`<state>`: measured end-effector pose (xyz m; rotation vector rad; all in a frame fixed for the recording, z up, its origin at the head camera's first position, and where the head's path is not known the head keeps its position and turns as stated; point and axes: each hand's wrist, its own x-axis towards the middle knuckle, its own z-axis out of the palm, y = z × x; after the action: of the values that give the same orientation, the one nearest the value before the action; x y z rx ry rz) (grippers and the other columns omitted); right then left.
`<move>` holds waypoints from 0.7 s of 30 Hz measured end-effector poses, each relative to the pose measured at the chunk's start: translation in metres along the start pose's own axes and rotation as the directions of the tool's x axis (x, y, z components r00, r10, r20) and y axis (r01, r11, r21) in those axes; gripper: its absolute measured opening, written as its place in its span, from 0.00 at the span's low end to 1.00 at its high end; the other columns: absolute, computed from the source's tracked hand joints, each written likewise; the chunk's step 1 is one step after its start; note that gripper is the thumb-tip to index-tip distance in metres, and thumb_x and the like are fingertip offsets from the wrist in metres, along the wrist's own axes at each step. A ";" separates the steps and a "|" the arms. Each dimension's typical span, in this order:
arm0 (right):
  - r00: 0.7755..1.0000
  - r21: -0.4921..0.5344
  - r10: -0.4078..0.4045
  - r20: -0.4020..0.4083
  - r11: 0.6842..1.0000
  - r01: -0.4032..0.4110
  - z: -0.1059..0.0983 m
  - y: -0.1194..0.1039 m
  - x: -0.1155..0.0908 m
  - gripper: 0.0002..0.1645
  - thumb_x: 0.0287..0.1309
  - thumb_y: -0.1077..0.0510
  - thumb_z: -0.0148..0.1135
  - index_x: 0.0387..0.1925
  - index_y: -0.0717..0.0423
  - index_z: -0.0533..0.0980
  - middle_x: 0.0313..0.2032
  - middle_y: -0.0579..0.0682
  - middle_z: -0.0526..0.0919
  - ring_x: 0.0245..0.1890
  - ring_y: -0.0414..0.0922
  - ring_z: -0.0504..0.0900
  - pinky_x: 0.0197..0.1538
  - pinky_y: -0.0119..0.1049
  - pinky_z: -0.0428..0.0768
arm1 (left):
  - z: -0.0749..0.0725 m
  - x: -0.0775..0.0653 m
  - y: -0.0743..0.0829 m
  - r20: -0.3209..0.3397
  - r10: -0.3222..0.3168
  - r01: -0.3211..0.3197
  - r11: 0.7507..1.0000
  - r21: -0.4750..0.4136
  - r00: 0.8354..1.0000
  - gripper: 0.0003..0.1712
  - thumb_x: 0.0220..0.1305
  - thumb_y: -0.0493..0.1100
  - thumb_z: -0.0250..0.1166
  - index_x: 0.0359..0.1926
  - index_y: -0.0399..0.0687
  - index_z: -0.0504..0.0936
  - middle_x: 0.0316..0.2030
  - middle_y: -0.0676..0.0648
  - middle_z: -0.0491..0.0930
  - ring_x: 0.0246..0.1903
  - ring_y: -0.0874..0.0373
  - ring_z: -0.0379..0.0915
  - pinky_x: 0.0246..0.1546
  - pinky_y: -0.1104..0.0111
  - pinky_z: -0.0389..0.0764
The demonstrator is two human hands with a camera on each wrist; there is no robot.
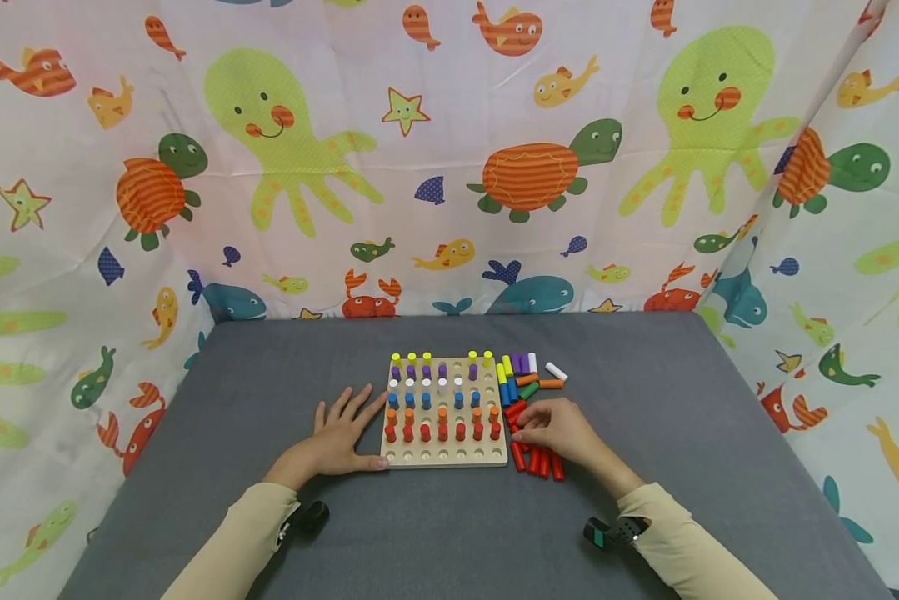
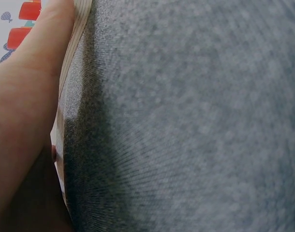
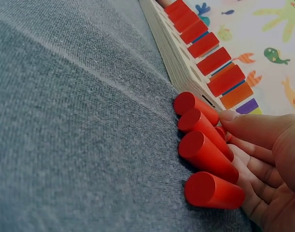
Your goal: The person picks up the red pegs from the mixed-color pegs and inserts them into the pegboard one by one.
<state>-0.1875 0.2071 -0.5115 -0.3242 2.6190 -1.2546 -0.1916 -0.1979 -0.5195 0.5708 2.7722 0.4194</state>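
A wooden pegboard (image 1: 443, 457) stands in the middle of the table, with rows of yellow, purple, white, blue, orange and red pegs upright in its holes. Along its left edge my left hand (image 1: 337, 442) is spread, fingers straight and the thumb at the near corner. At the right side my right hand (image 1: 561, 429) reaches down among loose red pegs (image 1: 544, 463). In the right wrist view, its thumb tip touches or nearly touches a red peg (image 3: 205, 108), with fingers bent behind the pegs. Whether it pinches one is hidden.
Beyond the right hand lie loose orange pegs (image 1: 551, 384), a green peg (image 1: 529, 390), a white peg (image 1: 556, 371) and yellow, blue and purple ones, close to the board. Grey cloth (image 1: 449, 542) covers the table. A printed curtain (image 1: 434, 233) hangs behind and at both sides.
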 end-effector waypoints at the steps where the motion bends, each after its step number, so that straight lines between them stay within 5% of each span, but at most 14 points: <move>1: 1.000 -0.004 0.004 0.000 1.000 -0.004 0.000 -0.001 0.000 0.14 0.49 0.49 0.77 0.35 0.53 0.85 0.29 0.46 0.86 0.28 0.39 0.80 0.32 0.30 0.79 | 0.000 0.000 0.000 0.001 -0.001 0.001 1.000 0.004 1.000 0.65 0.49 0.78 0.65 0.80 0.66 0.41 0.80 0.42 0.39 0.78 0.32 0.30 0.66 0.26 0.35; 21: 0.999 -0.078 0.027 0.043 0.997 -0.023 0.000 -0.008 0.004 0.08 0.52 0.54 0.75 0.33 0.51 0.86 0.24 0.44 0.84 0.23 0.38 0.77 0.26 0.31 0.76 | 0.000 0.000 0.001 -0.001 -0.006 0.006 1.000 0.009 1.000 0.65 0.49 0.77 0.65 0.80 0.65 0.42 0.80 0.41 0.40 0.78 0.32 0.31 0.66 0.26 0.35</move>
<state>-0.1905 0.2012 -0.5053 -0.3272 2.6302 -1.1272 -0.1914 -0.1970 -0.5190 0.5642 2.7776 0.4057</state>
